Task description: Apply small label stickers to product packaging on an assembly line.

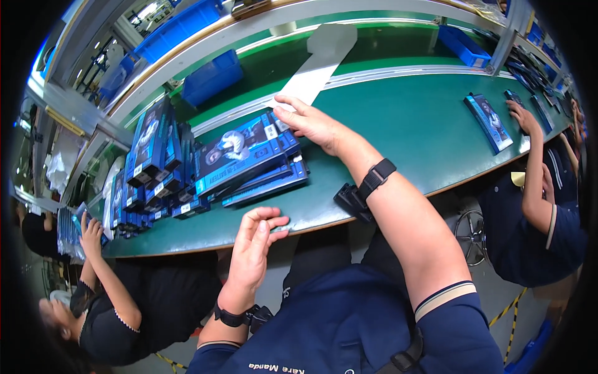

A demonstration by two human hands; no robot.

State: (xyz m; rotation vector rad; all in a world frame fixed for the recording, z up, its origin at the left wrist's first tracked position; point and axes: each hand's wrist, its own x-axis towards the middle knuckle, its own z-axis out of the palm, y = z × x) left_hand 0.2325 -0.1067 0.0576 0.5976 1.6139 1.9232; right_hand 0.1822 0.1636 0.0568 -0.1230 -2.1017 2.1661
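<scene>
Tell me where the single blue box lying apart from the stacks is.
In the head view, the single blue box lies at the right on the green table, beside a co-worker's hand.

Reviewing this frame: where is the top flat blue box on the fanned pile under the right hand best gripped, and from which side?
Probably at its right-hand short end, coming from the right. The top blue box lies flat and tilted on the fanned pile, and that end overhangs the boxes beneath. The right hand already rests there, so its fingers could pinch the thin edge. The left hand is open at the table edge.
</scene>
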